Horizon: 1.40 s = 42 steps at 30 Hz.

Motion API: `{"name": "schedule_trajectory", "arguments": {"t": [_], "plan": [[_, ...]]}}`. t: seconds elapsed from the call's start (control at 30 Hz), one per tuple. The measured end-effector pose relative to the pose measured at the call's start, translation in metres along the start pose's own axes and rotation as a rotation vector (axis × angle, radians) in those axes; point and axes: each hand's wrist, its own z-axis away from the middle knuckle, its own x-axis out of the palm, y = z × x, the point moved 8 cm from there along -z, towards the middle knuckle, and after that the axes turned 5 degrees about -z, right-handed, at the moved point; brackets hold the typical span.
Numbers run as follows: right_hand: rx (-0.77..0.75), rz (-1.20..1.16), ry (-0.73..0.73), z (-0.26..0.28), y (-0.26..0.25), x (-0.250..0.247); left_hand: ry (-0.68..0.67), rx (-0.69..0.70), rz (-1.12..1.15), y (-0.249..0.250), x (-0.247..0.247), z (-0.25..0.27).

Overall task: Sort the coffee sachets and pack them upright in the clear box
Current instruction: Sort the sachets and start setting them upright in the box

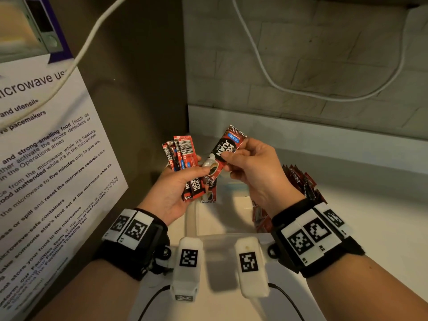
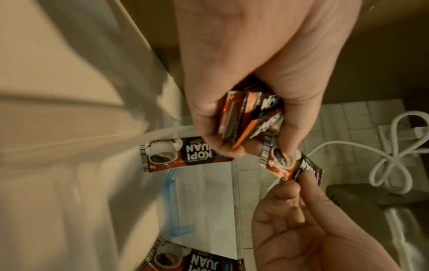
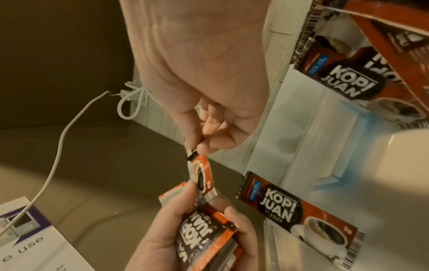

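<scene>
White counter [image 1: 370, 228] under a tiled wall [image 1: 324, 54]; both hands' fingers [image 1: 234, 156] pinch coffee sachets [image 1: 183, 154].

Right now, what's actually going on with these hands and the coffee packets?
A person is gathering coffee sachets. The left hand grips a small stack of sachets, while the right hand pinches a single sachet and holds it against the stack. Below the hands sits the clear box, with more loose sachets to its right.

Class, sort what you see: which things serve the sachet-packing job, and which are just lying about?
Job: left hand gripping sachet bundle; right hand pinching single sachet; clear box; sachet pile.

Lying about: microwave notice; white cable.
</scene>
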Motion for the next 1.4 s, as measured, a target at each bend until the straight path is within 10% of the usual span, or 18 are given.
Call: {"name": "schedule_trajectory", "arguments": {"t": [0.8,1.4], "plan": [[-0.077,0.887,-0.016,-0.016,0.047,0.011,0.204,-0.106,-0.079,-0.026,-0.033,-0.013],[-0.056,0.975,0.062,-0.015,0.045,0.005,0.244,-0.128,-0.093,-0.024,-0.036,-0.006]]}}
